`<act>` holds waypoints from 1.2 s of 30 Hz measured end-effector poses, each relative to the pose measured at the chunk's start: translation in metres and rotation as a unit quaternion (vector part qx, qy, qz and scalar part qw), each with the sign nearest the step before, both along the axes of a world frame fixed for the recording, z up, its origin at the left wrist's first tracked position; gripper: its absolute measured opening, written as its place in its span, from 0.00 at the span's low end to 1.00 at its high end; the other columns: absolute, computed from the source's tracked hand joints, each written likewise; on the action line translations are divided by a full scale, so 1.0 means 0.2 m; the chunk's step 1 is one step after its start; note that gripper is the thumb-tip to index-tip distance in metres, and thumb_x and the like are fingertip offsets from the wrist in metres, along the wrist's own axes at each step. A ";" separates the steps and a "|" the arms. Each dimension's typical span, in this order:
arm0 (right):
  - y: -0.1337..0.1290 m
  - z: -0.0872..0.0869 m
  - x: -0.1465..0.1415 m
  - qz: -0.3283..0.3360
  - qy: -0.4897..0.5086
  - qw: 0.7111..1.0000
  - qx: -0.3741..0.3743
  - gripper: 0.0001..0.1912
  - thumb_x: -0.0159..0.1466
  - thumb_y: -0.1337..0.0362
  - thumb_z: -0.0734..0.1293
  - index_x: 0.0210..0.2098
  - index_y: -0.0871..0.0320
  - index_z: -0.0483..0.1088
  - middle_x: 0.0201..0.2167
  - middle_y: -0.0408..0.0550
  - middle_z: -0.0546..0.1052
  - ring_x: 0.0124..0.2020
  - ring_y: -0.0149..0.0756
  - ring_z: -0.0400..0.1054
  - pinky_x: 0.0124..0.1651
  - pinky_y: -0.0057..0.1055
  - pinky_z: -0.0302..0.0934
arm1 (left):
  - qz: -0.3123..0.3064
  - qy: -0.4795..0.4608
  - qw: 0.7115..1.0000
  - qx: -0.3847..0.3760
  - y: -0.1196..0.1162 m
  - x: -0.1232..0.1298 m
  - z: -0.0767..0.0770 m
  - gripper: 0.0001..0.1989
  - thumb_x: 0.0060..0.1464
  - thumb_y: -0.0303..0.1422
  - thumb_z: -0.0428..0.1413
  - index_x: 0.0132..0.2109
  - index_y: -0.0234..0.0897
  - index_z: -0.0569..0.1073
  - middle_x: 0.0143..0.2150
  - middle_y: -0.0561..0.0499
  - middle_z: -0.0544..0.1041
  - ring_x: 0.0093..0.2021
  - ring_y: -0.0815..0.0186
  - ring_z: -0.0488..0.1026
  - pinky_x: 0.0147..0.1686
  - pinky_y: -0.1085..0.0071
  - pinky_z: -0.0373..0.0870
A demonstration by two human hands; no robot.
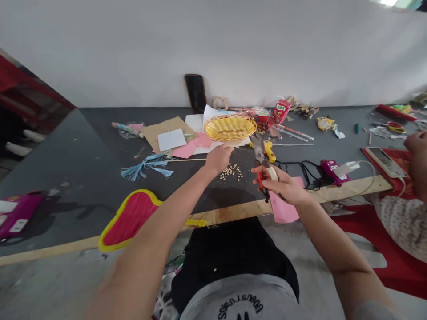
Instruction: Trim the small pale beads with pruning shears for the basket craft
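Two bare hands, both loaded. Left hand (pixel 218 159) was clamped on a thin stick (pixel 191 159), held just above the grey table (pixel 83 155), a short free tip poking out to the right of the grip. Right hand (pixel 282 184) was wrapped round the handles of the shears (pixel 259 151), one red, one pale, blades pointing forward. Blade gap: couldn't tell. Tip and blades looked apart, blades just to the right.

Short pale pieces (pixel 231 172) lay scattered on the table between the hands, probably cut from similar stick. My read: step in hand was snipping stick into short lengths, with no cut being made at this instant. Next move called for closing the gap between tip and blades, setting the length, then squeezing the handles with the left grip clear of the edge. Main risk: bits flying off.

Yellow basket (pixel 230 127) sat just beyond the left hand. Yellow glue gun (pixel 269 151) lay right beside the shears, so clearance looked tight. Blue tassel (pixel 147 166) lay near the stick's left end; attached or not, couldn't tell.
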State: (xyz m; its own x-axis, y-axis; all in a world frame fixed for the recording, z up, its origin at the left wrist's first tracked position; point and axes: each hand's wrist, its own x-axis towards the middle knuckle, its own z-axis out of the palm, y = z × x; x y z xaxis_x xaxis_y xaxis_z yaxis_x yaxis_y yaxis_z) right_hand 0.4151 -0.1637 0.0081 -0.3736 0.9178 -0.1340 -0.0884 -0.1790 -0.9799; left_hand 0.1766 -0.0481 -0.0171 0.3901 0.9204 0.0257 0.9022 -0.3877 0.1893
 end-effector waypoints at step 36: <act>0.13 0.06 0.00 0.081 -0.152 0.982 0.080 0.25 0.60 0.51 0.73 0.52 0.55 0.71 0.37 0.45 0.73 0.36 0.33 0.69 0.38 0.31 0.64 | -0.017 0.019 0.999 0.027 0.14 0.04 -0.04 0.17 0.62 0.22 0.47 0.51 0.30 0.78 0.52 0.35 0.77 0.54 0.55 0.75 0.55 0.63 0.70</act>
State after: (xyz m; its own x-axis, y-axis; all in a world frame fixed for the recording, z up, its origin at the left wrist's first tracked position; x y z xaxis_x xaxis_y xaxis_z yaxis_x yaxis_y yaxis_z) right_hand 0.4156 -0.1384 0.0205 -0.4811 0.8684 -0.1204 0.2285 -0.0083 -0.9735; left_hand 0.1841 -0.0195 -0.0253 0.4232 0.9041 0.0599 0.8943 -0.4274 0.1327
